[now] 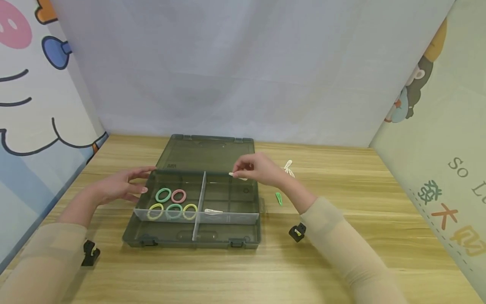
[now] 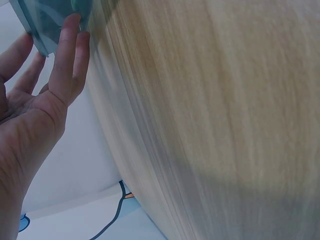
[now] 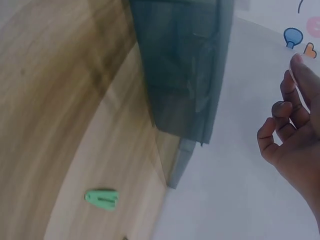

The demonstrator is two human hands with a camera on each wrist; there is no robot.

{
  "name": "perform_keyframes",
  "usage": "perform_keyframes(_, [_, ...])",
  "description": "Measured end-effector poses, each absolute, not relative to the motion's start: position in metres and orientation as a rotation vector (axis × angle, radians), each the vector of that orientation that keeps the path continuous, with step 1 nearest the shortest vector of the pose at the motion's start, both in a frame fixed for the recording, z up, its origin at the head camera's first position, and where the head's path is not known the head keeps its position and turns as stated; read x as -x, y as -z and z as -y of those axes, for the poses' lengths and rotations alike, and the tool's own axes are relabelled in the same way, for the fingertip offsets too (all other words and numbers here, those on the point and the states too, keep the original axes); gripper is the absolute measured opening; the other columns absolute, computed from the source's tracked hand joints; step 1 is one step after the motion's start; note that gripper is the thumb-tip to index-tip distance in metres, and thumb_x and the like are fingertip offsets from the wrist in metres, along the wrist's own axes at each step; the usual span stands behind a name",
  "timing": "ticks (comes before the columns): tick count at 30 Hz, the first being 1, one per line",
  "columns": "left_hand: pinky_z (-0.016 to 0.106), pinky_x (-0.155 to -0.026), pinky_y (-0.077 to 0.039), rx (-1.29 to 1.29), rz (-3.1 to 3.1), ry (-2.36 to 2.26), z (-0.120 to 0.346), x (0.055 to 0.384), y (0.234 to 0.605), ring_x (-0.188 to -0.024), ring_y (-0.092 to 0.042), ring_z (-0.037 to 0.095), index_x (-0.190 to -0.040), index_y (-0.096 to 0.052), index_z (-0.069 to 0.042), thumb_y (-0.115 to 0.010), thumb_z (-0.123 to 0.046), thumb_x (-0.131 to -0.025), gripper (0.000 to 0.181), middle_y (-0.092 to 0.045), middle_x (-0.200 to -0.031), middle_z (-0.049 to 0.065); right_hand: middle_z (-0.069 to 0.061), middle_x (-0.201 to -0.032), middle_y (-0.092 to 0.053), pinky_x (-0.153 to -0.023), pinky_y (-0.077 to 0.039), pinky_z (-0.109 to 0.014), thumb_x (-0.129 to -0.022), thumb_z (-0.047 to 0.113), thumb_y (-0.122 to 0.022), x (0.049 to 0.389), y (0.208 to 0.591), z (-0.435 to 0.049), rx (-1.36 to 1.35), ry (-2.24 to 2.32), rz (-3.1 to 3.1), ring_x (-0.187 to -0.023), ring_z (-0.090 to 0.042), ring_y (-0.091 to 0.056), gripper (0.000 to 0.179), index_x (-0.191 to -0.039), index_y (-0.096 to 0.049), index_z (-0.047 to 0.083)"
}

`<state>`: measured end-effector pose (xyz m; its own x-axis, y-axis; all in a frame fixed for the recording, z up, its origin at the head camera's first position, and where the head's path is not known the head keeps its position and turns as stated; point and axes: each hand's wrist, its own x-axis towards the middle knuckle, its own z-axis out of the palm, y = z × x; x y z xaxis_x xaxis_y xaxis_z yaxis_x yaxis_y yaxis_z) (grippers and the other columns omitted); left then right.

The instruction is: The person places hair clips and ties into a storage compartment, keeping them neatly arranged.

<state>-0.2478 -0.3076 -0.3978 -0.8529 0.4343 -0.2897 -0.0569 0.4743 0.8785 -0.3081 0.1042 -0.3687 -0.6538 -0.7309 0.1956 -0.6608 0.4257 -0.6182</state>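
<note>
My right hand (image 1: 260, 169) pinches a small white hair clip (image 1: 231, 174) between thumb and forefinger, above the back right compartment of a smoky see-through storage box (image 1: 228, 242). In the right wrist view only a thin edge of that clip (image 3: 293, 77) shows. Another white hair clip (image 1: 214, 211) lies within the same compartment, near its front divider. My left hand (image 1: 119, 185) touches the box's left side with fingers extended; the left wrist view shows its fingertips at the box corner (image 2: 37, 25). Several hair ties, including a pink one (image 1: 179, 196), lie in the left compartment.
Right of the box, a green hair clip (image 1: 279, 198) and a few white clips (image 1: 289, 168) lie on the wooden table (image 1: 341, 181). The box's lid (image 1: 209, 152) lies folded back behind it. A pale cloth wall (image 1: 243, 84) closes off the back.
</note>
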Motion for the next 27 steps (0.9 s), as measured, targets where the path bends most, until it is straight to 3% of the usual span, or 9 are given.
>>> perform_keyframes(10, [0.051,-0.091,-0.049,-0.315,-2.250,-1.358,0.308,0.248,0.398,-0.131,-0.028,0.052,-0.153,-0.008,-0.013,-0.056,-0.013,-0.095,0.076,-0.004,-0.153,0.029,-0.004,-0.084,-0.070,-0.060,-0.043,-0.019,-0.091,0.023,-0.064,0.309,0.389,-0.073,1.275,0.963,-2.516,-0.065,-0.007,-0.051,0.010,-0.093,-0.067,0.013])
perform_keyframes(16, [0.051,-0.092,-0.048,-0.317,-2.257,-1.344,0.306,0.246,0.395,-0.131,-0.029,0.052,-0.153,-0.008,-0.013,-0.055,-0.013,-0.095,0.075,-0.004,-0.153,0.029,0.002,-0.082,-0.068,-0.065,-0.048,-0.018,-0.091,0.019,-0.064,0.308,0.403,-0.062,1.297,0.890,-2.489,-0.069,-0.004,-0.057,0.007,-0.093,-0.067,0.013])
perform_keyframes(27, [0.051,-0.091,-0.049,-0.320,-2.259,-1.350,0.308,0.247,0.397,-0.131,-0.029,0.052,-0.153,-0.008,-0.013,-0.055,-0.012,-0.095,0.075,-0.005,-0.153,0.029,0.007,-0.073,-0.066,-0.061,-0.046,-0.016,-0.090,0.018,-0.065,0.304,0.414,-0.046,1.361,0.742,-2.412,-0.064,-0.003,-0.059,0.005,-0.088,-0.068,0.015])
